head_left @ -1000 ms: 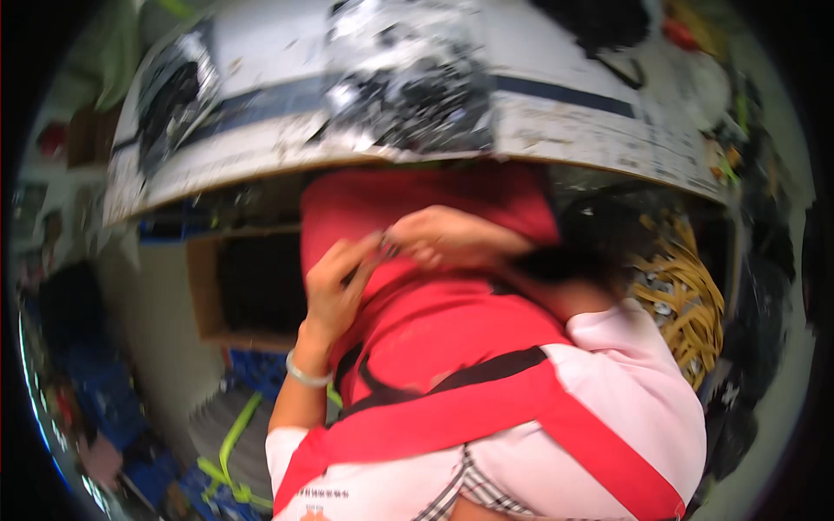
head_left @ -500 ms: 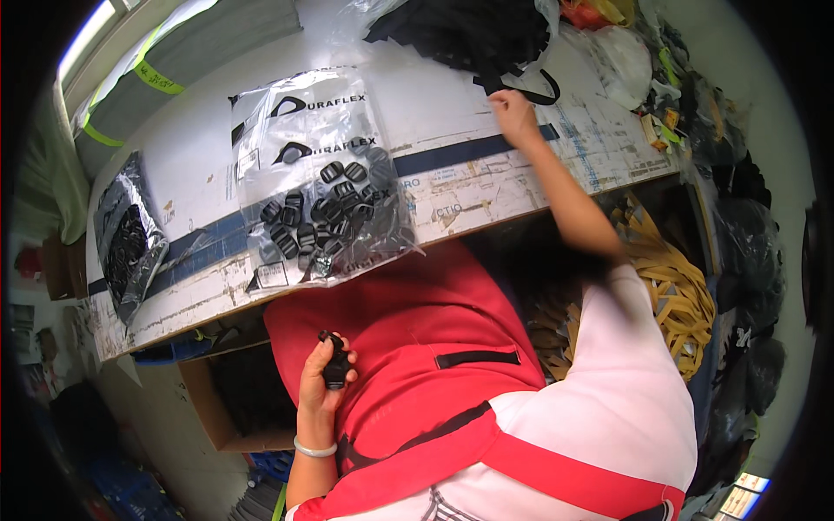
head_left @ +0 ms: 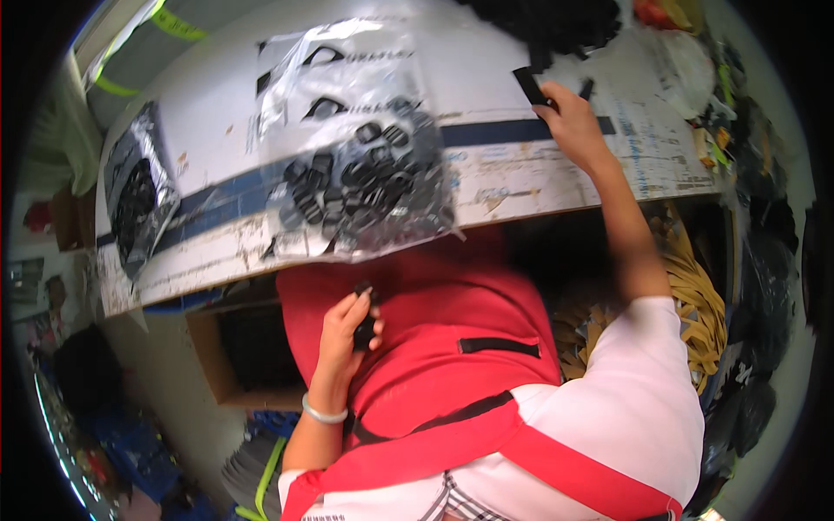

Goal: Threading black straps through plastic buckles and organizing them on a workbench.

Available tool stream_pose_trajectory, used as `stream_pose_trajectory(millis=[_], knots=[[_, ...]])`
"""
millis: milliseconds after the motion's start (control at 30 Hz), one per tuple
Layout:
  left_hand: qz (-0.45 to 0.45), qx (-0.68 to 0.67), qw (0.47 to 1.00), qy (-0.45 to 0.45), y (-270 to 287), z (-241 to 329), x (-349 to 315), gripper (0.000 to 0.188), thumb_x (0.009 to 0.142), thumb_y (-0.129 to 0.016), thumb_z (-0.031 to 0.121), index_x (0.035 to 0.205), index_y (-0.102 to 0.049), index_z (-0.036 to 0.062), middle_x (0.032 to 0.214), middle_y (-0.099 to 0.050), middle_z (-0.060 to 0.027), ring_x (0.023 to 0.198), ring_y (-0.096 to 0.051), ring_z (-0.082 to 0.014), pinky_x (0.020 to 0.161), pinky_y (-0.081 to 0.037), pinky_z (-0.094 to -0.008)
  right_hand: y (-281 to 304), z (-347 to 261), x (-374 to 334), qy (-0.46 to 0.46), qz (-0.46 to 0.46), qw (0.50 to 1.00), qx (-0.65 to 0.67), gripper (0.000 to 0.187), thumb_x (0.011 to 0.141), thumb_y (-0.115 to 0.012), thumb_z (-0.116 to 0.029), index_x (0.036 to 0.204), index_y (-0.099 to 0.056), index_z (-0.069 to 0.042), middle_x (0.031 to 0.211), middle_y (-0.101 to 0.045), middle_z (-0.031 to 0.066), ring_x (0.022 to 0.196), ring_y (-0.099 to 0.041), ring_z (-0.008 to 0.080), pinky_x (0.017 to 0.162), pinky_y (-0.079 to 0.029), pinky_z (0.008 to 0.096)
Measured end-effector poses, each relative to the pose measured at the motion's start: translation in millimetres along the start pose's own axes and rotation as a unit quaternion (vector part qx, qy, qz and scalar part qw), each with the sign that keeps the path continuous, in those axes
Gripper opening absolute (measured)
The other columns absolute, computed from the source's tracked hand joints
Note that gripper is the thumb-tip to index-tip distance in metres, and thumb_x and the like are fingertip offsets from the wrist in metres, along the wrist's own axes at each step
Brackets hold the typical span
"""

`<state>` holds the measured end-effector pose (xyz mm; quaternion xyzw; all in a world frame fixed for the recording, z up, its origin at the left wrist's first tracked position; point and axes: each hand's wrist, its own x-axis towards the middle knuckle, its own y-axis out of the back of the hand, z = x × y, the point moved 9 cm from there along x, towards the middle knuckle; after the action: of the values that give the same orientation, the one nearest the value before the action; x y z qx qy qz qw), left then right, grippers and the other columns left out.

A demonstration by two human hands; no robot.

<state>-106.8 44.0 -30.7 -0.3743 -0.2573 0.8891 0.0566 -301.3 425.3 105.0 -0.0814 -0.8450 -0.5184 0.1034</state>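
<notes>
My left hand (head_left: 340, 337) is closed around a black plastic buckle (head_left: 365, 328), held over my red apron below the table edge. Most of the buckle is covered by the fingers. Over the far right of the table, my right hand (head_left: 573, 126) pinches a short black webbing strap (head_left: 526, 86), one end of which sticks out to the left. Just beyond that hand lies a heap of black straps (head_left: 560, 24). A clear plastic bag (head_left: 300, 82) rests mid-table, with several black buckles (head_left: 373, 178) on or in it; I cannot tell which.
A second bag with black parts (head_left: 135, 191) lies at the table's left. Under the white worktop (head_left: 495, 187) stand an open cardboard box (head_left: 204, 360) on the left and bundled tan strips (head_left: 695, 304) on the right. Clear plastic bags (head_left: 686, 74) sit at the far right.
My right hand has drawn the strap away from the heap, toward me. The left hand keeps its hold on the buckle. The whole view has shifted a little.
</notes>
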Motion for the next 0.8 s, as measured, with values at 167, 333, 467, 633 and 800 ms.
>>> stream_pose_trajectory(millis=[167, 333, 467, 633, 800], knots=[[0.026, 0.160, 0.981, -0.109, -26.7, 37.1, -3.5, 0.019, 0.093, -0.062, 0.017, 0.096, -0.068, -0.0015, 0.072, -0.061, -0.0035, 0.054, -0.052, -0.0063, 0.042, -0.038, -0.0203, -52.6, -142.1, -111.5, -0.046, -0.308, 0.873, 0.375, 0.018, 0.091, -0.062, -0.015, 0.098, -0.058, 0.001, 0.075, -0.058, 0.0033, 0.070, -0.052, 0.0094, 0.065, -0.044, 0.0275], [0.027, 0.201, 0.957, -0.208, -37.4, 45.8, -6.3, 0.015, 0.091, -0.064, 0.009, 0.102, -0.068, -0.0003, 0.071, -0.055, 0.0015, 0.053, -0.049, -0.0036, 0.044, -0.035, -0.0192, -126.5, -185.9, -188.4, -0.201, -0.446, 0.702, 0.518, 0.021, 0.097, -0.057, -0.022, 0.090, -0.059, -0.003, 0.072, -0.052, -0.0060, 0.064, -0.044, 0.0008, 0.054, -0.036, 0.0195], [0.035, 0.201, 0.950, -0.235, -30.8, 46.2, -17.2, 0.015, 0.090, -0.064, 0.005, 0.103, -0.068, -0.0006, 0.071, -0.051, 0.0034, 0.056, -0.047, -0.0029, 0.047, -0.034, -0.0190, -140.6, -194.9, -201.4, -0.200, -0.451, 0.696, 0.521, 0.023, 0.097, -0.057, -0.024, 0.087, -0.060, -0.004, 0.070, -0.052, -0.0060, 0.061, -0.045, 0.0010, 0.053, -0.036, 0.0195], [0.064, 0.288, 0.891, -0.345, -26.2, 57.7, -28.4, 0.015, 0.086, -0.066, 0.002, 0.101, -0.068, -0.0010, 0.071, -0.055, -0.0006, 0.059, -0.050, -0.0066, 0.051, -0.038, -0.0223, -139.1, -203.1, -204.8, -0.259, -0.437, 0.654, 0.560, 0.021, 0.097, -0.058, -0.025, 0.088, -0.062, -0.007, 0.069, -0.056, -0.0043, 0.058, -0.050, 0.0022, 0.050, -0.039, 0.0186], [0.093, 0.393, 0.796, -0.451, -39.5, 77.9, -45.4, 0.016, 0.083, -0.068, -0.002, 0.099, -0.068, -0.0006, 0.075, -0.060, -0.0065, 0.061, -0.055, -0.0128, 0.055, -0.043, -0.0251, -136.6, -212.1, -197.3, -0.259, -0.406, 0.634, 0.605, 0.020, 0.096, -0.059, -0.026, 0.095, -0.064, -0.007, 0.070, -0.058, -0.0036, 0.057, -0.052, 0.0021, 0.050, -0.040, 0.0172]])
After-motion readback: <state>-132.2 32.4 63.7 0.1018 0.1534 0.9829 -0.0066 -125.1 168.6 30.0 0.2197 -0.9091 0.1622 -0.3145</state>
